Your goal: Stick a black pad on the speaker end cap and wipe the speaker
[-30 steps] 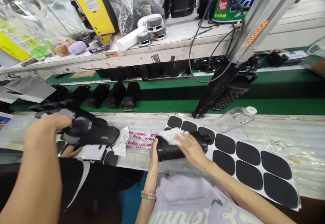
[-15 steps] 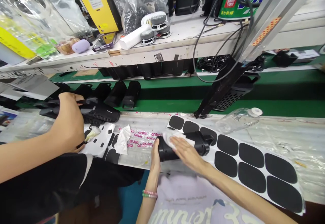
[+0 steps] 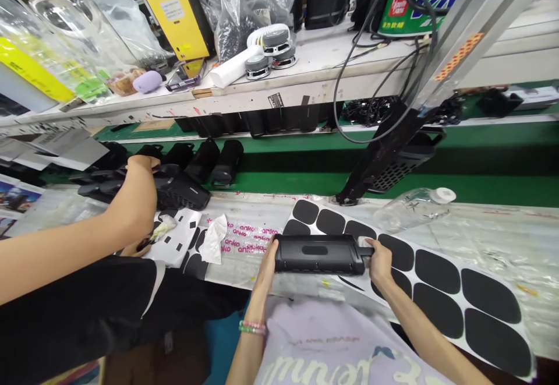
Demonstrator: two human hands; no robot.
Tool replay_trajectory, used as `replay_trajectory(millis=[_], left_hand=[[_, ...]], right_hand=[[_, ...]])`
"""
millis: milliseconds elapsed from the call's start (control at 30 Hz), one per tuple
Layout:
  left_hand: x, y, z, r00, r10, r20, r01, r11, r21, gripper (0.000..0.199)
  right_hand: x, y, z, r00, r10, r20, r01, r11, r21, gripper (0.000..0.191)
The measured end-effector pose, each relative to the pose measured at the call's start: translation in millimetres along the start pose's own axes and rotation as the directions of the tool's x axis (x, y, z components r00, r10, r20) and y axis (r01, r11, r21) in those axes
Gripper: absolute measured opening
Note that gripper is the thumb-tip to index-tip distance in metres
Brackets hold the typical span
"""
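A black speaker housing [image 3: 323, 254] lies sideways between my hands, above the sheet of black stickers. At its left end, my left hand [image 3: 268, 260] grips it. My right hand [image 3: 379, 261] is closed at the right end, on the strap-like handle [image 3: 365, 251]. A bit of white wipe [image 3: 362, 241] shows by my right fingertips; the rest is hidden. Under and right of the housing spreads the sticker sheet [image 3: 465, 268], with rows of large rounded black pieces. Left of my left hand lies a crumpled white tissue [image 3: 213, 239].
On the left, a co-worker's arm [image 3: 135, 198] reaches among black housings [image 3: 183, 190]. A clear bottle [image 3: 417, 207] lies behind the sticker sheet. Further black housings [image 3: 227, 161] stand on the green surface [image 3: 283, 178]. A slanted post [image 3: 371, 152] and loose cable [image 3: 336, 99] stand ahead.
My right hand has moved from the housing's top, where it pressed the white wipe, to the handle end. The housing has turned, showing an oval recess. The co-worker's arm has shifted slightly right.
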State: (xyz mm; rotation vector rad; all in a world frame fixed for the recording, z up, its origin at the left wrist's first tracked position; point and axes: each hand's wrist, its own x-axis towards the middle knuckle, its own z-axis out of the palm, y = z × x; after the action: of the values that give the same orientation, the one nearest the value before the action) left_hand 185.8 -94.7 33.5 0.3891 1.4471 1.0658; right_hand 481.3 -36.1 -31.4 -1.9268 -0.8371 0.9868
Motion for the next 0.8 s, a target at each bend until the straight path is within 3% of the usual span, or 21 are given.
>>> replay_trajectory(millis=[200,500,667,800], left_hand=[[-5,13,-19.9,0.994,-0.025,0.106,0.004,0.982,0.187,0.069],[3,11,-16.4,0.996,-0.037,0.086,0.015,0.969,0.246,0.072],[-4,10,-14.7,0.982,-0.181,0.051,0.164,0.956,0.242,0.076],[-9,6,-6.3,0.969,-0.243,0.035,0.234,0.956,0.176,0.068]], right_hand=[[13,-4,12,0.998,0.049,-0.036,-0.046,0.996,0.075,0.026],[5,-14,8,0.996,0.093,-0.006,-0.092,0.994,0.057,0.026],[-1,-21,6,0.972,0.218,0.091,-0.218,0.976,-0.011,0.029],[2,-31,-18,0.934,0.309,0.180,-0.287,0.948,-0.139,0.028]])
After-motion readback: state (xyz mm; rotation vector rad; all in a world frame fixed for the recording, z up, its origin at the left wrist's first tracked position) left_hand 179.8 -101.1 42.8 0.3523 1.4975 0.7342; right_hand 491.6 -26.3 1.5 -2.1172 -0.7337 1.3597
